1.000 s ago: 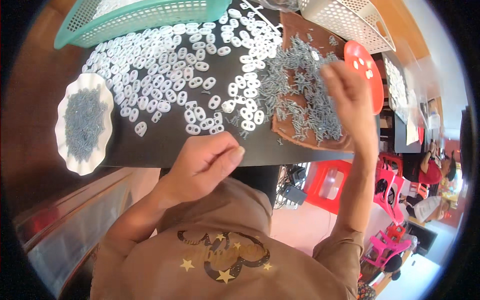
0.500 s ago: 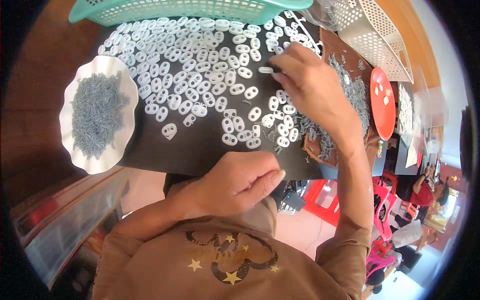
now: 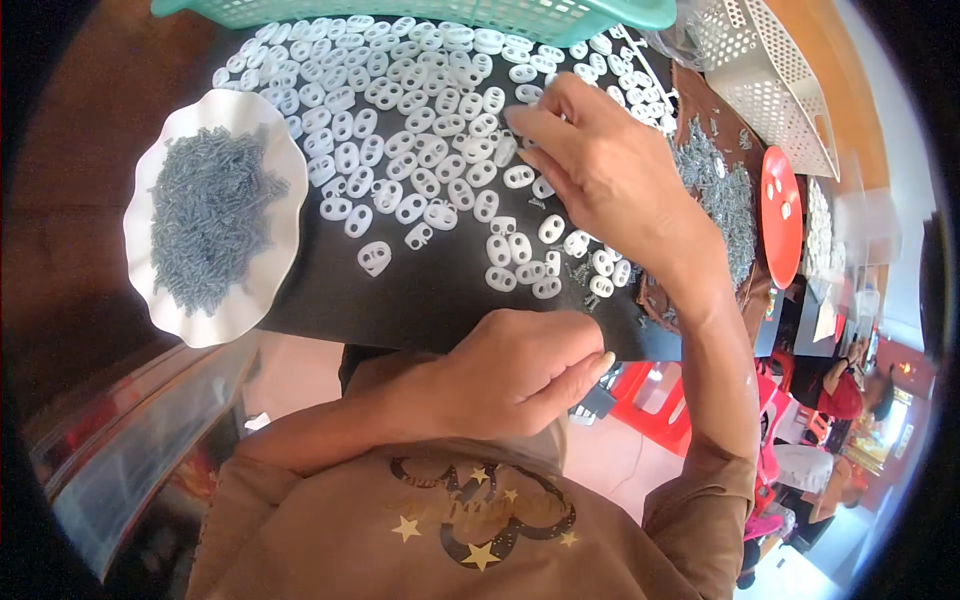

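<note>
My left hand (image 3: 530,375) is closed with its thumb pressed along the curled fingers, in front of the table's near edge. What it holds, if anything, is hidden. My right hand (image 3: 625,170) reaches over the white pieces, thumb and forefinger apart. Just off those fingertips is a blurred white piece (image 3: 505,150), seemingly tilted; no grip on it shows. Many small oval white plastic pieces (image 3: 425,183), each with two holes, cover the dark table (image 3: 400,310). Small grey screws (image 3: 580,272) lie beside a few pieces below my right hand.
A wavy-rimmed white dish (image 3: 285,235) of grey screws stands at the left. Along the back is a green basket (image 3: 420,12). To the right are a heap of screws (image 3: 738,215) on brown cloth, a red plate (image 3: 781,240) and a white perforated basket (image 3: 765,80).
My right hand has shifted left over the pieces, and its thumb and forefinger have parted from the white piece they pinched. My left hand stays closed, slightly further right in view.
</note>
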Demonstrator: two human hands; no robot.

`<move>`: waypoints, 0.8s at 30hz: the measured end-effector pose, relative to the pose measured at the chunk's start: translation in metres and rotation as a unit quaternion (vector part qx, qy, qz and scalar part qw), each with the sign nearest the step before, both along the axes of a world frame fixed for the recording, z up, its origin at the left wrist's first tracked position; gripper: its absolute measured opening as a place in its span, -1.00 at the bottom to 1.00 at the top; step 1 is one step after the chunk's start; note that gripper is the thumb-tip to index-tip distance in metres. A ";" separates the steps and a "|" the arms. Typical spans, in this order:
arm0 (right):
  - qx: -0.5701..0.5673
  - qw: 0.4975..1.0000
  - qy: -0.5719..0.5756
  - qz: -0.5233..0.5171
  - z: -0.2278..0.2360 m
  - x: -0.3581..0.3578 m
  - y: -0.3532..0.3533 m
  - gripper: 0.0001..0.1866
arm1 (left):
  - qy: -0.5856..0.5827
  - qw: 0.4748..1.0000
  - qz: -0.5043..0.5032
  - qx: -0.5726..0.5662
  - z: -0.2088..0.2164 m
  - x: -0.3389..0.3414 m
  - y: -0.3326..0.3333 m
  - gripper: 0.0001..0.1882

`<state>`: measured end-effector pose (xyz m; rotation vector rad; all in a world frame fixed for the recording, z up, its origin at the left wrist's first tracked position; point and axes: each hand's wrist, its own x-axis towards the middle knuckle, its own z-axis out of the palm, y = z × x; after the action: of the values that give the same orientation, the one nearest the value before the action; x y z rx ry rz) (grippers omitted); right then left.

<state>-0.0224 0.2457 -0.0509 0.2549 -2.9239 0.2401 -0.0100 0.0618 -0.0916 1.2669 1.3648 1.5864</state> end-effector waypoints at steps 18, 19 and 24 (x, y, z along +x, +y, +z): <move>0.074 0.997 -0.012 0.019 0.002 -0.004 -0.007 -0.80 | 0.016 0.999 0.024 0.024 0.000 0.003 -0.002 -0.88; 0.087 0.996 -0.002 0.023 0.001 -0.003 -0.006 -0.81 | 0.018 0.999 0.020 0.018 0.000 0.002 -0.002 -0.88; 0.106 0.994 0.019 0.021 0.000 -0.003 -0.014 -0.87 | 0.012 0.999 0.028 0.020 -0.001 0.002 -0.002 -0.88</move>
<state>-0.0258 0.2316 -0.0514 0.3477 -2.9086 -0.0704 -0.0081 0.0595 -0.0930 1.2856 1.4006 1.6486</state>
